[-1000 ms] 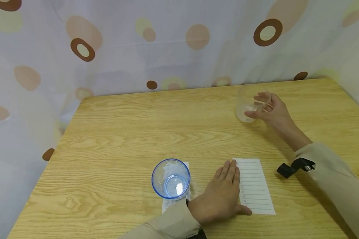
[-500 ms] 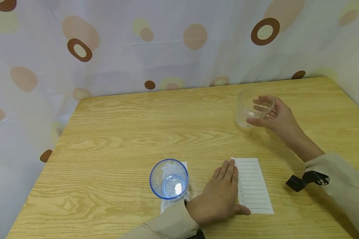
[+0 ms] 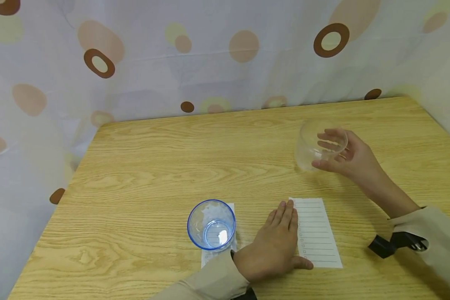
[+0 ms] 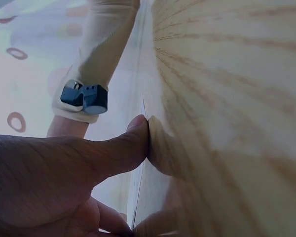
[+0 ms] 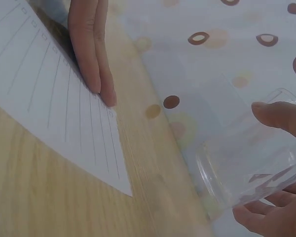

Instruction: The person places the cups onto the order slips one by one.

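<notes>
My right hand (image 3: 361,164) holds a clear, see-through cup (image 3: 306,152), tilted, with thumb and fingers curled round it. In the right wrist view the clear cup (image 5: 237,165) shows up close, its wall between thumb and fingers. My left hand (image 3: 271,243) lies flat on the table, its straight fingers along the left edge of a lined checklist sheet (image 3: 318,237). The left thumb (image 4: 123,153) also touches down near the sheet's edge. To the left stands a blue-rimmed clear cup (image 3: 211,208) on a second lined sheet (image 3: 208,257), partly hidden by the cup and left sleeve.
The wooden table (image 3: 135,175) reaches back to a spotted curtain (image 3: 210,62). A black wrist camera (image 3: 384,246) sticks out from the right sleeve (image 3: 431,237), above the table's right side.
My right hand has drawn the clear cup nearer to me and slightly right. The left hand, the lined sheets and the blue-rimmed cup stay in place; the head view has shifted slightly.
</notes>
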`<state>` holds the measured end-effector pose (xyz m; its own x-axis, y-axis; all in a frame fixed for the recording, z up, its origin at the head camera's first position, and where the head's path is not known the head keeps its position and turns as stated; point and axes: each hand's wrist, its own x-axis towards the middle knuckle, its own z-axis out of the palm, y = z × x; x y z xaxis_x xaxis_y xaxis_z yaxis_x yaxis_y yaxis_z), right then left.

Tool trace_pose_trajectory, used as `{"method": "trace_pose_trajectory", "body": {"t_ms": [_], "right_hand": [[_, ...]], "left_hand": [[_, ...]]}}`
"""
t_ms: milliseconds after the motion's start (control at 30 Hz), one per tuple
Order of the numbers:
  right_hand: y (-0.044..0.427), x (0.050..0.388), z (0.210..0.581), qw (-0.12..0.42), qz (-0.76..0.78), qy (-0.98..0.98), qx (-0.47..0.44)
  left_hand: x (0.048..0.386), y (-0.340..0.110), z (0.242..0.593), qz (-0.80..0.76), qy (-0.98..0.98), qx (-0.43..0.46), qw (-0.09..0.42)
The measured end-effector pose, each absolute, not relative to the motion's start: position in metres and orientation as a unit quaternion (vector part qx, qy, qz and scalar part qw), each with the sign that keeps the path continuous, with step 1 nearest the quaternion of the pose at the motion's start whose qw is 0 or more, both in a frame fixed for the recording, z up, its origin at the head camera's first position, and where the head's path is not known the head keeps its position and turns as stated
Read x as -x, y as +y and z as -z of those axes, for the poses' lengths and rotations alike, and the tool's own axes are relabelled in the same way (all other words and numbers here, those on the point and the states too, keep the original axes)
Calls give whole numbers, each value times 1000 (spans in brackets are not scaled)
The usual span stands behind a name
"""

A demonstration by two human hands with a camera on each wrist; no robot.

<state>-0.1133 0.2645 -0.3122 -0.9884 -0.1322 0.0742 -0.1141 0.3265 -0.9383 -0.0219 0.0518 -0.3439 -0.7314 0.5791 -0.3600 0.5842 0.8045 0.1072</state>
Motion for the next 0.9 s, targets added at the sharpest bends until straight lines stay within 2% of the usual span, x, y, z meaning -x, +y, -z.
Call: {"method": "trace_pose_trajectory", "body": {"t_ms": [533,900], "right_hand": [[269,77,322,1,596,793,128],[267,57,327,-5,524,841,132]], "left_hand": [[22,51,345,1,929,-316,191],[22,51,345,0,931,-316,186]]}}
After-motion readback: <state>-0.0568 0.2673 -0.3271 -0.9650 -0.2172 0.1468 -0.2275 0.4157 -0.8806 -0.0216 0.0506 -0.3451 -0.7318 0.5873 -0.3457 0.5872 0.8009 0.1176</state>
